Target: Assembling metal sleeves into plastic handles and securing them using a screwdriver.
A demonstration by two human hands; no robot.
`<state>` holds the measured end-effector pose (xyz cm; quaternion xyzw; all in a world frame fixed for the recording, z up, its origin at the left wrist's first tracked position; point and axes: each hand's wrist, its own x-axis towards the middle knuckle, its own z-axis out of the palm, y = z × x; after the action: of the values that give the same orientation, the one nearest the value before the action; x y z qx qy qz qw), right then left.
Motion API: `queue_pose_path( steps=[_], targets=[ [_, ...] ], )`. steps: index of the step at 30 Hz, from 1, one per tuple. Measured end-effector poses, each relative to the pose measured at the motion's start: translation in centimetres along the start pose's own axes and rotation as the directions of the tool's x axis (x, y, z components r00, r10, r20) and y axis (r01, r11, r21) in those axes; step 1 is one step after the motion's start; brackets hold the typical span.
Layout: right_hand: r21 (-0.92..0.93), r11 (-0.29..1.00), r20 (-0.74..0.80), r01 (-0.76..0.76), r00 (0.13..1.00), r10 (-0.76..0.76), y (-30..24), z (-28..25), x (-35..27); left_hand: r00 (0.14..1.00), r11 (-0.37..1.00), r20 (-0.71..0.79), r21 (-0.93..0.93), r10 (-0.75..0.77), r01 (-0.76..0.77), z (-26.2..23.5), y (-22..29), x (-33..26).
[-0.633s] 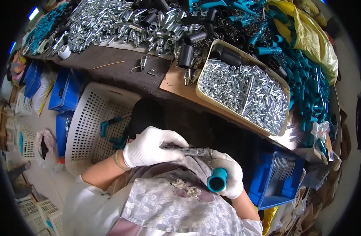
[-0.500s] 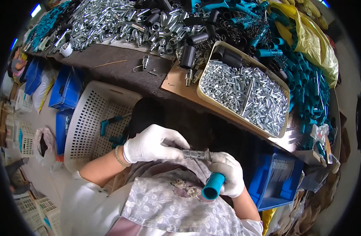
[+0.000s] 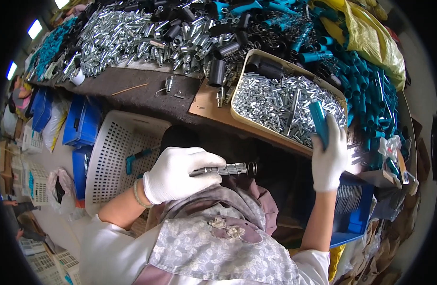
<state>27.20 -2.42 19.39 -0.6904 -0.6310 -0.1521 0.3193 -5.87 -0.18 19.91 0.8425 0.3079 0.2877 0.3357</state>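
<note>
Gloved left hand [image 3: 178,173] clamps a metal rod with spring end [image 3: 223,169] level over the lap, steadied for fitting, while gloved right hand [image 3: 329,159], fingers closed around a teal grip sleeve [image 3: 319,123], reaches over the tray of small metal parts [image 3: 280,102] on the surface

A tray [image 3: 241,102] of metal pins [image 3: 280,104] sits on the bench [image 3: 147,92], a perforated basket [image 3: 114,156] below-left of it.

Left hand [image 3: 180,173] grips metal rod [image 3: 222,169]; right hand [image 3: 329,159] holds teal sleeve [image 3: 319,123] over tray [image 3: 256,126].
</note>
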Motion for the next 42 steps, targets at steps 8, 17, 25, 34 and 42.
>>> queue_pose_path(
  steps=[8,17,25,34,42],
  targets=[
    [-0.034,0.995,-0.204,0.095,0.974,-0.100,-1.3,-0.2,-1.0,0.985,0.970,-0.061,0.191,0.163,-0.149,0.0,1.1,1.3],
    [0.917,-0.066,0.383,-0.394,0.817,0.431,-2.5,1.2,-6.6,0.979,0.952,0.094,0.231,0.182,-0.199,0.8,2.6,3.8],
    [0.432,-0.655,0.790,-0.620,0.611,-0.057,-5.3,3.2,-10.2,0.959,0.871,0.237,0.425,0.154,-0.245,1.4,3.8,4.8],
    [0.317,-0.822,0.814,-0.472,0.580,-0.019,-6.7,4.5,-11.4,0.948,0.858,0.313,0.468,0.064,-0.212,2.2,3.8,5.3],
    [0.416,-0.813,0.811,-0.408,0.570,0.128,-7.7,5.0,-11.8,0.963,0.897,0.237,0.385,0.131,-0.216,3.3,3.3,3.9]
  ],
)
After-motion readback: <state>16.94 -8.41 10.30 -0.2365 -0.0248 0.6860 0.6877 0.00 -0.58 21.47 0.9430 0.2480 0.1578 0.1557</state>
